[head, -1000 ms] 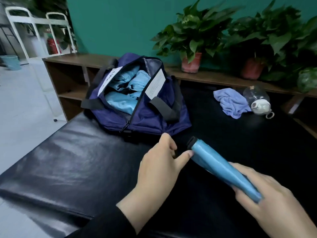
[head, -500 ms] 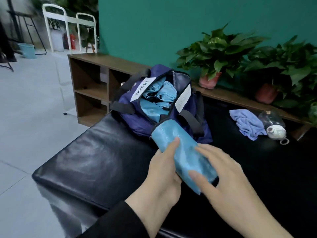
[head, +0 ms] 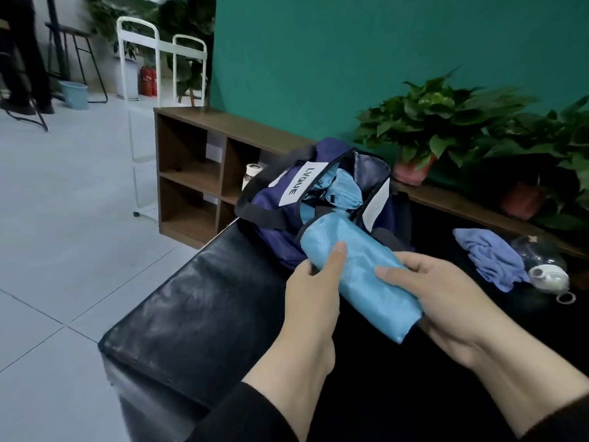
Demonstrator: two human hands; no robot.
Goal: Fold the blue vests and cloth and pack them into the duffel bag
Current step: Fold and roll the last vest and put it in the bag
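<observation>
My left hand [head: 314, 293] grips rolled blue vest [head: 357, 269] from left, thumb across top. My right hand [head: 446, 301] clasps near end, fingers curled over it. Vest: light blue, shiny ribbed weave, tight roll, held tilted above black padded bench [head: 191, 301], far end at mouth of duffel bag [head: 280, 202]. Bag unzipped, more light blue fabric inside. Purple cloth [head: 490, 256] crumpled on bench, right, beside clear bottle [head: 541, 269].

The head view looks forward and down, close over the black bench [head: 197, 314].
</observation>
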